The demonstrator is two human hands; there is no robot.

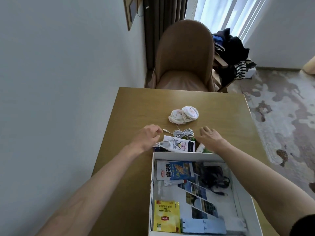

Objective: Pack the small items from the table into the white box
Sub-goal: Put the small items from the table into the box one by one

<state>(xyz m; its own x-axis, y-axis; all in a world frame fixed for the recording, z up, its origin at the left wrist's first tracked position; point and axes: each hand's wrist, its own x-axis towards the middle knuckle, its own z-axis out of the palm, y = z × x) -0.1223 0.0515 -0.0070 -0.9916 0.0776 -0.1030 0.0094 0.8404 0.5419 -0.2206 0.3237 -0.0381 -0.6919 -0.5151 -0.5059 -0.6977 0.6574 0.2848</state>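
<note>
wooden table point(139, 106) holds open white box point(184, 155), both hands point(148, 136) point(208, 137) empty, fingers spread beside coiled white cable point(183, 133).

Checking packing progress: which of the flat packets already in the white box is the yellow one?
The Lipton tea packet, in the white box's near left corner. The snack packets at the far end are white and blue.
</note>
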